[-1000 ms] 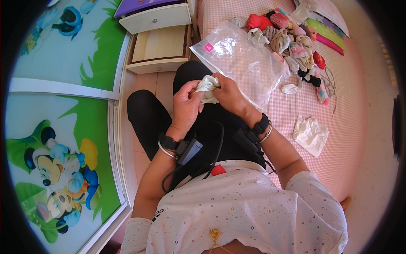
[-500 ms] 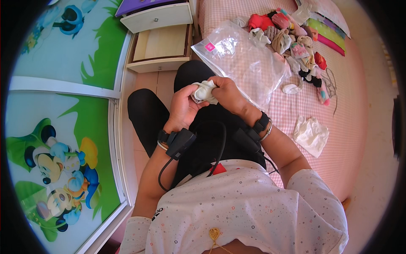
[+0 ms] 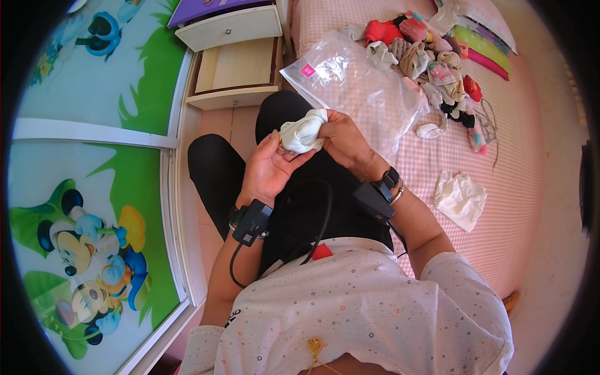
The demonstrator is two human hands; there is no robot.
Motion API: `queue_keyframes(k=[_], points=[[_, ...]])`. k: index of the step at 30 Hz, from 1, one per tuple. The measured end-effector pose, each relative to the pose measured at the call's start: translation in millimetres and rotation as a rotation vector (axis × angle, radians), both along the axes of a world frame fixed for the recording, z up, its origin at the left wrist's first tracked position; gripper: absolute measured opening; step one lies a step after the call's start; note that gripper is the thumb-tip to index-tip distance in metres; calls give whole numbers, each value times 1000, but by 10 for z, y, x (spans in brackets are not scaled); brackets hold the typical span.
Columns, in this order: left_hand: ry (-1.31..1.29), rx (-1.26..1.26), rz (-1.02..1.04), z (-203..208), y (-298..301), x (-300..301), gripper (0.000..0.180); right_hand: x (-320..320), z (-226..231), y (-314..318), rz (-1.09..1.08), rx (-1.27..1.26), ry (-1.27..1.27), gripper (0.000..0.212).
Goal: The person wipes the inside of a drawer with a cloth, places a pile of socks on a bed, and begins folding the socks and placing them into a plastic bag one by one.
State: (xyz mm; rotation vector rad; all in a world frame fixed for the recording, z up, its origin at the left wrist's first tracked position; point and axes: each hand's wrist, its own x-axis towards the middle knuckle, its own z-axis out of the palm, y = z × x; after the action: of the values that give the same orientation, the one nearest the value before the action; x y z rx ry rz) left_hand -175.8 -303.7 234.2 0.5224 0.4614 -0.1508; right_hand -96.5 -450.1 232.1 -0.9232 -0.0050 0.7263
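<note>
Head view. Note white cloth bundle (image 3: 301, 134) above black-clad lap (image 3: 297, 219), off bed (image 3: 512, 156), just outside its left edge. Grasped from below in left hand (image 3: 267, 174), apparently for support; pinched along upper side by right hand (image 3: 347, 144), probably to keep folds tight. Note also clear plastic bag (image 3: 353, 94) flat along that edge, sock pile (image 3: 417, 62) toward far right corner, both presumably for easy reach.

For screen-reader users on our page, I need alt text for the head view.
The person's left hand and right hand hold a bundled white cloth above black-clad legs. On the pink checked bed at right lie a clear plastic bag, a heap of small garments and a crumpled white item; an open drawer stands ahead.
</note>
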Motion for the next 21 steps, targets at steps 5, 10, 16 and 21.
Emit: queue_keyframes(k=[5, 10, 16, 21], points=[[-56, 18, -33, -39, 20, -34, 21, -58, -35, 64, 6, 199, 162, 30], [-78, 255, 62, -114, 11, 44, 19, -142, -42, 109, 115, 230, 283, 30], [-84, 273, 34, -132, -8, 39, 17, -157, -87, 65, 214, 312, 324, 32], [-109, 379, -1, -112, -24, 24, 16, -188, -44, 52, 209, 226, 247, 29]])
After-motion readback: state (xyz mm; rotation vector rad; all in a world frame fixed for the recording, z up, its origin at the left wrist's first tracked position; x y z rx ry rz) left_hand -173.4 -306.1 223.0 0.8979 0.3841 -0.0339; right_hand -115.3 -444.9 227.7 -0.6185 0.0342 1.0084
